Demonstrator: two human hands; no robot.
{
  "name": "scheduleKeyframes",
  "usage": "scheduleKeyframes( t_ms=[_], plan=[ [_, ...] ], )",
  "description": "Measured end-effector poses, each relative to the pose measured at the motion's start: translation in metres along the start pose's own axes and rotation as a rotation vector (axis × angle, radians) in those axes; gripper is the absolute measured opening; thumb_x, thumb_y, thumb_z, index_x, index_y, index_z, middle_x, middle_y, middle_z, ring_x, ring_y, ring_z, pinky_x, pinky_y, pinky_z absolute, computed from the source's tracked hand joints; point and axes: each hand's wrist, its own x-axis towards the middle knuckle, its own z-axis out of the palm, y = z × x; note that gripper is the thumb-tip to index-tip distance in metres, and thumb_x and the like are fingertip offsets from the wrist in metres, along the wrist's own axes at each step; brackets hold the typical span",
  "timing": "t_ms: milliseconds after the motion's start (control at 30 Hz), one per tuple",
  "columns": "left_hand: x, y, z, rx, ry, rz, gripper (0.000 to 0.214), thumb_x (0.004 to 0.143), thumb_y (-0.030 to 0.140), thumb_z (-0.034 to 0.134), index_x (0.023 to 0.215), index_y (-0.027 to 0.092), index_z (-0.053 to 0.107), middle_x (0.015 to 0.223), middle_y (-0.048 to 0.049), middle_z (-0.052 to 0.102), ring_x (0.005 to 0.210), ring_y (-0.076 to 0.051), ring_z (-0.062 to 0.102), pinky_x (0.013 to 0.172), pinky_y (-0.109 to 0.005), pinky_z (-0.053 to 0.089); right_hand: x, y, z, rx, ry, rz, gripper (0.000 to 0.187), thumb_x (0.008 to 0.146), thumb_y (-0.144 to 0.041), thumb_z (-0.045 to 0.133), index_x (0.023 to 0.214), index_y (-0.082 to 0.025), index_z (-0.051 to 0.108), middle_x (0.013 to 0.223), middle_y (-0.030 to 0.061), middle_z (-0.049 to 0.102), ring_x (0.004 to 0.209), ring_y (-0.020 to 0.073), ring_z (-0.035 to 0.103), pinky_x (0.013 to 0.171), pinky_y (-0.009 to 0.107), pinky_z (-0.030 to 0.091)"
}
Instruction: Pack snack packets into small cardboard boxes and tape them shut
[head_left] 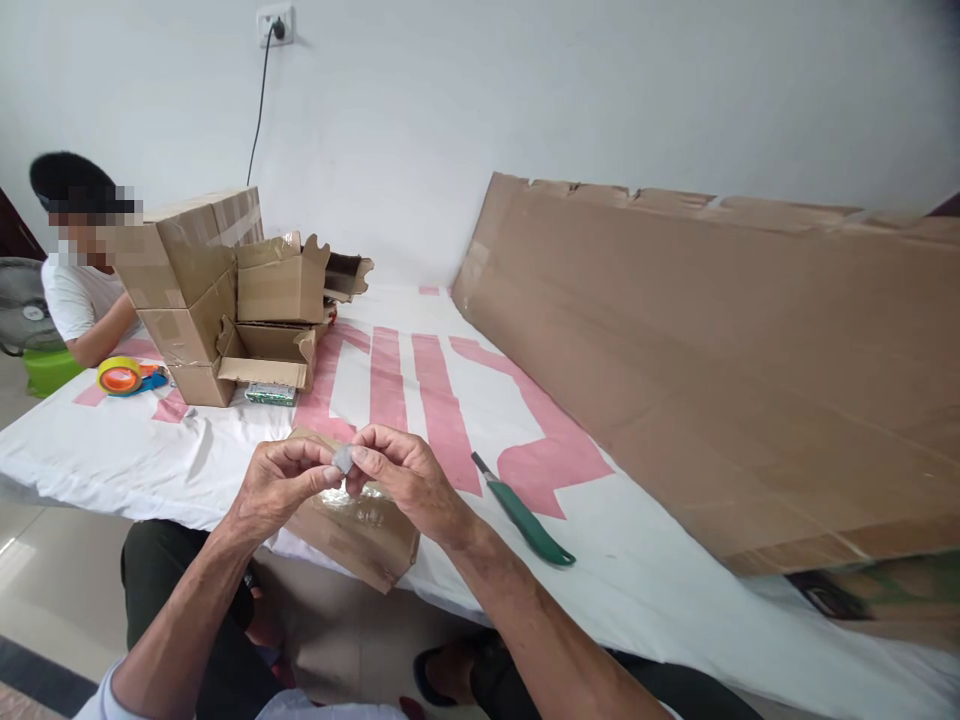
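Observation:
My left hand [281, 482] and my right hand [401, 475] meet in front of me, fingers pinched together on a small grey wad [343, 458], which looks like crumpled tape. Just beneath them a flat piece of taped cardboard [358, 535] lies at the near edge of the white table cover [660, 570]. A green-handled knife [525, 515] lies on the cover to the right of my right hand, blade pointing away.
A big flattened cardboard sheet [712, 340] leans along the right side. Stacked open boxes [225, 300] stand at the back left beside a yellow tape roll [120, 375]. Another person [79, 290] sits behind them. A cable hangs from a wall socket [275, 25].

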Motion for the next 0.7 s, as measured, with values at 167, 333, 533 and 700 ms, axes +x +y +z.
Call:
scheduleKeyframes(
  t_ms=[167, 333, 533, 700],
  plan=[
    [0.001, -0.004, -0.003, -0.017, 0.006, -0.016, 0.037, 0.075, 0.050, 0.097, 0.077, 0.016, 0.083, 0.071, -0.0059, 0.075, 0.068, -0.017, 0.066, 0.071, -0.029, 0.054, 0.002, 0.003, 0.001, 0.090, -0.017, 0.063, 0.046, 0.088, -0.064, 0.080, 0.083, -0.020, 0.070, 0.072, 0.0005, 0.073, 0.063, 0.0137, 0.066, 0.068, 0.030, 0.057],
    [0.002, -0.012, -0.008, -0.038, 0.015, -0.059, 0.041, 0.073, 0.054, 0.097, 0.077, 0.016, 0.083, 0.074, -0.0065, 0.076, 0.071, -0.017, 0.067, 0.072, -0.029, 0.054, 0.001, 0.004, 0.005, 0.004, 0.046, 0.020, 0.040, 0.092, -0.058, 0.078, 0.083, -0.021, 0.067, 0.072, 0.0000, 0.070, 0.065, 0.0150, 0.066, 0.067, 0.030, 0.057],
    [0.005, -0.016, -0.006, -0.071, 0.045, -0.051, 0.039, 0.071, 0.052, 0.098, 0.075, 0.016, 0.083, 0.073, -0.0053, 0.074, 0.070, -0.016, 0.065, 0.072, -0.028, 0.053, -0.005, 0.003, 0.009, -0.390, 0.165, -0.408, 0.009, 0.096, -0.030, 0.072, 0.090, -0.024, 0.069, 0.087, 0.0018, 0.071, 0.080, 0.0176, 0.067, 0.073, 0.032, 0.057],
    [0.005, -0.015, -0.003, -0.060, 0.037, -0.029, 0.036, 0.073, 0.050, 0.097, 0.073, 0.017, 0.082, 0.074, -0.0048, 0.073, 0.072, -0.016, 0.064, 0.076, -0.029, 0.054, -0.007, 0.006, 0.005, -0.575, 0.167, -0.539, 0.005, 0.097, -0.028, 0.072, 0.093, -0.026, 0.072, 0.089, 0.0050, 0.076, 0.085, 0.0220, 0.071, 0.079, 0.038, 0.060]
  ],
)
